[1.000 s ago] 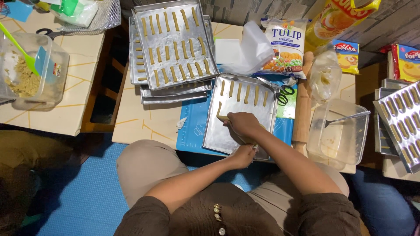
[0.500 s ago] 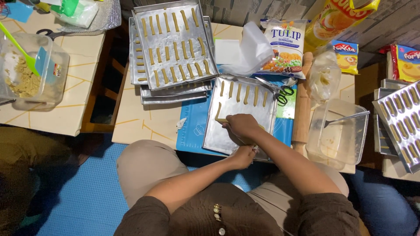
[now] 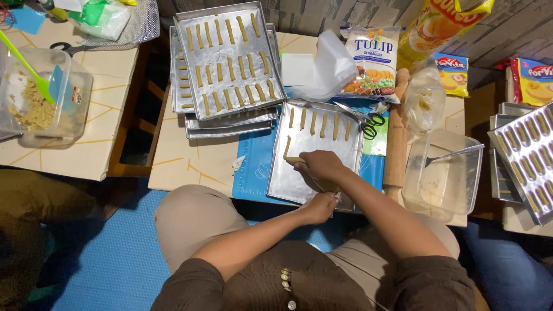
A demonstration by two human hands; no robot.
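Since a second ago: right hand (image 3: 322, 166) barely shifted, fingers clenched on what seems a piping bag, laying a dough stick (image 3: 287, 151) on the metal tray (image 3: 294, 184); left hand (image 3: 318, 206) grips the tray's near edge; second row begun; next calls for even spacing

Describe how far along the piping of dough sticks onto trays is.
Done: the stacked trays are filled, and the front tray has one full row. In hand: the right hand pipes a stick in the second row; the left hand grips the tray's edge. Left: most of that tray is bare.
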